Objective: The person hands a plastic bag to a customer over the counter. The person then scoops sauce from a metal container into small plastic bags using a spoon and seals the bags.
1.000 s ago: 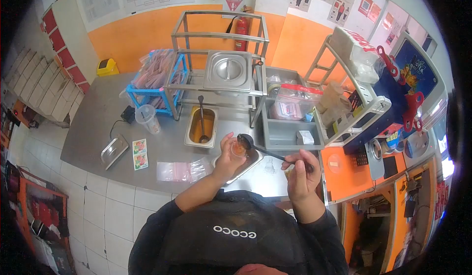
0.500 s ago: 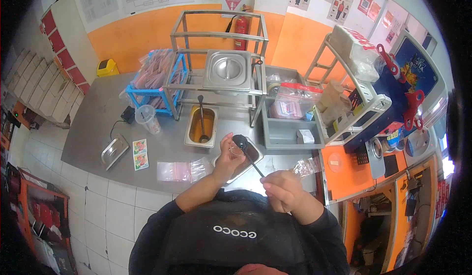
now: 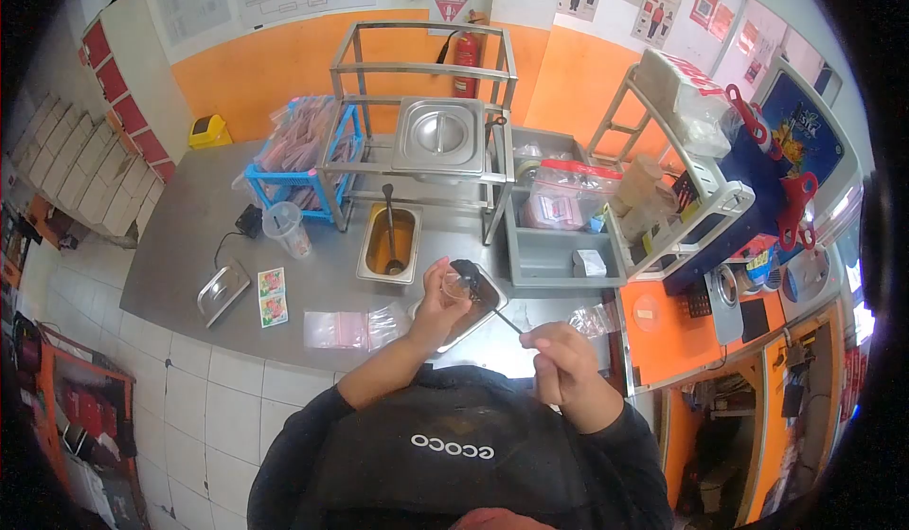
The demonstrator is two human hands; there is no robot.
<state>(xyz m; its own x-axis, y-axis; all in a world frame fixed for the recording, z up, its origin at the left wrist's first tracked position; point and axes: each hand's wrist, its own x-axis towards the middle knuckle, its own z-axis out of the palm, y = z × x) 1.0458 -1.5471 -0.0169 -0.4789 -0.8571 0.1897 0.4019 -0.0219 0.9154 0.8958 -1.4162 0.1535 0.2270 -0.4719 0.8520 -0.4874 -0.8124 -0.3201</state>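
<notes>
My left hand (image 3: 436, 310) is closed around a small clear plastic cup (image 3: 454, 288), held over a steel pan (image 3: 499, 295) near the table's front edge. Pinched in my right hand (image 3: 565, 367) is the end of a thin-handled ladle (image 3: 511, 323). Its dark bowl is at the cup's mouth, tilted against the rim. Further back, a second steel pan (image 3: 413, 271) contains amber liquid, with another ladle (image 3: 389, 232) leaning in it. Both my hands and the cup hide part of the nearer pan.
A steel rack (image 3: 346, 165) carries a lidded steel container (image 3: 441, 137). Left of it stand a blue basket (image 3: 333, 203) of packets and a clear plastic cup (image 3: 285, 232). Plastic bags (image 3: 336, 330), a loose lid (image 3: 223, 293) and a grey tray (image 3: 542, 270) lie around.
My right hand has shifted slightly right and its fingers have loosened a little, with the ladle handle moving along. My left hand and the cup stay almost in place.
</notes>
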